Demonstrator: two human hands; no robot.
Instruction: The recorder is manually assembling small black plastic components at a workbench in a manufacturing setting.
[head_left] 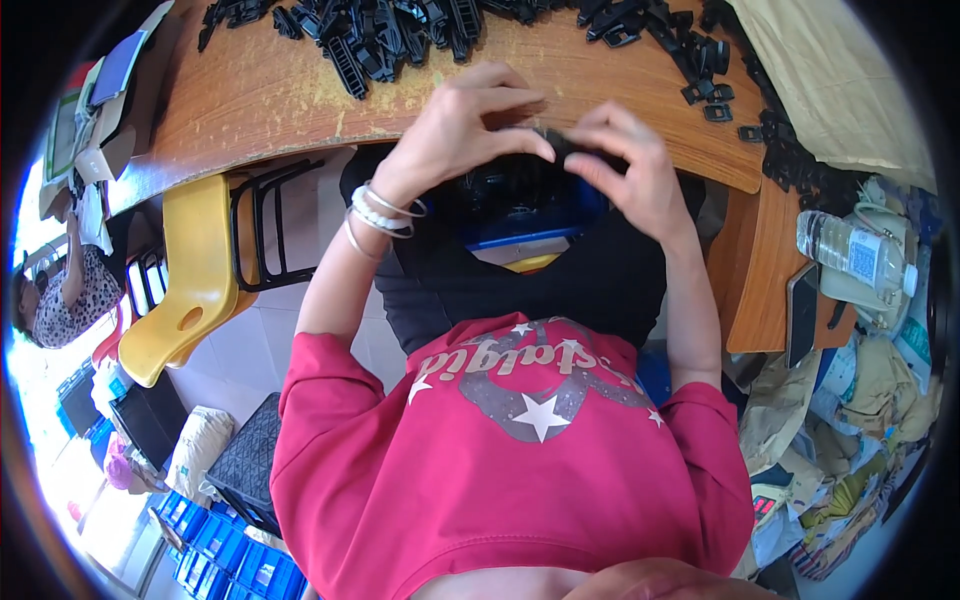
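At the far left, another person (pixel 60 290) sits apart from the work, and a yellow chair (pixel 185 280) stands empty beside the wooden table (pixel 260 95). Its seat is turned toward the table edge, so it looks ready for someone to sit there.

In the middle, the left hand (pixel 455 125) is raised over the near edge of the table. Its fingers are curled, and the thumb and forefinger pinch one end of a small black plastic part (pixel 565 145). Bracelets (pixel 380 215) sit on this wrist. The right hand (pixel 625 165) meets it from the other side, also half closed, with the fingertips pressing on the same part. Both hands hold the part between them, probably because it needs two grips to be joined or bent. Just below the hands there is a blue bin (pixel 520 225) on the lap, near enough to drop a part in.

On the far side of the table lies a heap of black plastic parts (pixel 400 35), within easy reach. At the right, a clear water bottle (pixel 855 250) lies on its side among bags.
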